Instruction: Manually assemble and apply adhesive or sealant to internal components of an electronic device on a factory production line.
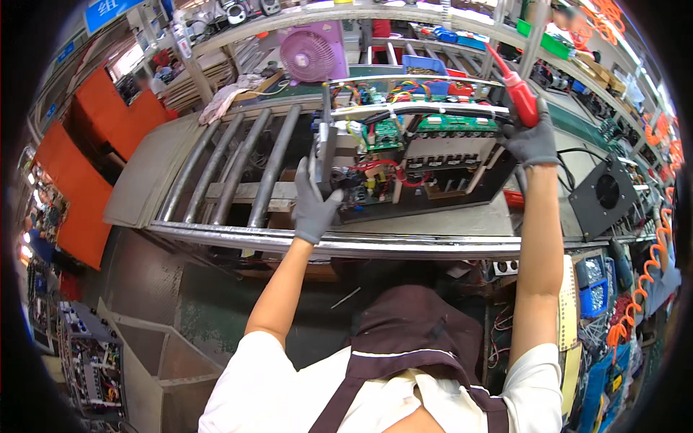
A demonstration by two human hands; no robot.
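Note:
An open electronics chassis point(433, 204) with green circuit boards point(451, 124), coloured wires and a thick black cable lies on the work line ahead of me. At its left end stands a dark metal end panel point(327, 155). My left hand point(315, 209), in a grey glove, rests against this panel, fingers stretched up and thumb apart. A red squeeze bottle with a long pointed nozzle point(521, 97) is gripped in my gloved right hand point(533, 143), above the chassis's right end. Its nozzle points up and away to the left; the fingers' far side is partly hidden.
Metal rollers point(271, 166) run left of the chassis, behind a front rail point(238, 234). A purple fan point(310, 56) stands at the back. To the right are a black plate with a round opening point(605, 191), blue parts bins point(594, 297) and an orange coiled hose point(635, 307).

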